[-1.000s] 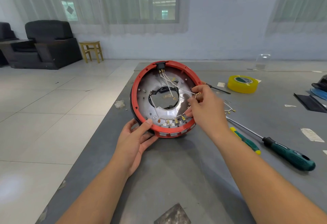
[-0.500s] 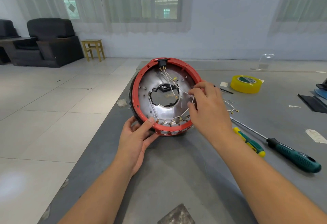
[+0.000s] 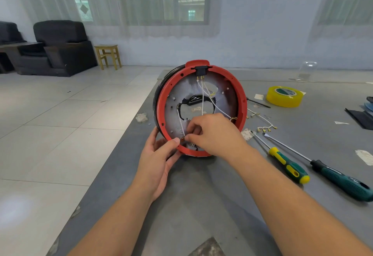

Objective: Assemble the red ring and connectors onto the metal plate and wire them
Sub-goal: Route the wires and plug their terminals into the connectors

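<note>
Three white wires (image 3: 202, 98) already hang from the black connector (image 3: 201, 71) atop the red ring (image 3: 240, 94), which sits seated round the metal plate (image 3: 226, 98); the lower terminals look unfinished. The assembly stands on edge on the surface (image 3: 201, 195), face toward us. Left hand (image 3: 156, 159) grips the rim; right hand (image 3: 214, 132) fingers pinch a wire end.

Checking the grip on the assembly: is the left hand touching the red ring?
Touching. Head view: the left hand cups the red ring at its lower left, thumb pressed onto the rim.

Upright red ring (image 3: 241, 102), perhaps part-wired
</note>
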Tool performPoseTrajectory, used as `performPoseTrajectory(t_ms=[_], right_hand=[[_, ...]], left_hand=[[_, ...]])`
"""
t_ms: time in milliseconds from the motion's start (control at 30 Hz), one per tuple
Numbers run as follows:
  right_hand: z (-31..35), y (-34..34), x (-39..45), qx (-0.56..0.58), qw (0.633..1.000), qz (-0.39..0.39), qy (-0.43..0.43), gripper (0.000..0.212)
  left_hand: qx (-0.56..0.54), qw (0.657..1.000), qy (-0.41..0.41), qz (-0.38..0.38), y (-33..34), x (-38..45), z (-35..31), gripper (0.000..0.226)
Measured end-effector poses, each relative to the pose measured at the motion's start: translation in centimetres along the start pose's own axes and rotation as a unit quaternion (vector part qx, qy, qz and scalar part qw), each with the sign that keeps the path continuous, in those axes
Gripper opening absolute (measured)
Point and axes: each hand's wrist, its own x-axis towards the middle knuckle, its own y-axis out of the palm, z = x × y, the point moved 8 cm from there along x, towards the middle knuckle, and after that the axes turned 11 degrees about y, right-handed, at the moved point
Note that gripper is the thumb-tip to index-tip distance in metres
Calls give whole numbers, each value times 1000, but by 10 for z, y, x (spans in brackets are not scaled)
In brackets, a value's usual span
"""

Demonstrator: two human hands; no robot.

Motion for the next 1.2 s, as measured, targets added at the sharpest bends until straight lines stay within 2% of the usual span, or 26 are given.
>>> performPoseTrajectory(t_ms=[267,433,500,600,733,833,967,1033,1100,1133,1200], right_hand=[[1,8,6,-47,999,13,2,9],[-2,3,7,1,998,51,-28,10],[-11,-14,12,20,998,42,-30,14],[-22,-34,13,-34,999,11,-41,18],[-17,-27,5,-70,993,32,-86,23],[-14,-19,4,-121,987,49,-90,32],[-2,-16,-2,-148,983,63,-92,60],[5,-18,-9,-136,982,71,-106,70],[3,-30,-13,-68,989,70,-108,68],[-1,-40,-13,-13,993,48,-109,63],[-15,-64,-17,86,990,-49,-102,47]], left_hand=[[-6,1000,-3,-2,-4,4,5,73],[0,1000,10,-4,-2,3,1,48],[14,999,21,-25,-4,4,-1,49],[59,996,46,-56,-9,5,-7,57],[74,994,51,-65,-11,4,-9,50],[69,994,54,-69,-13,3,-11,47],[67,994,51,-75,-15,4,-12,47],[63,994,47,-77,-15,4,-13,46],[58,994,47,-79,-15,4,-13,46],[56,994,46,-82,-15,5,-12,46],[55,994,43,-87,-16,5,-12,44]])
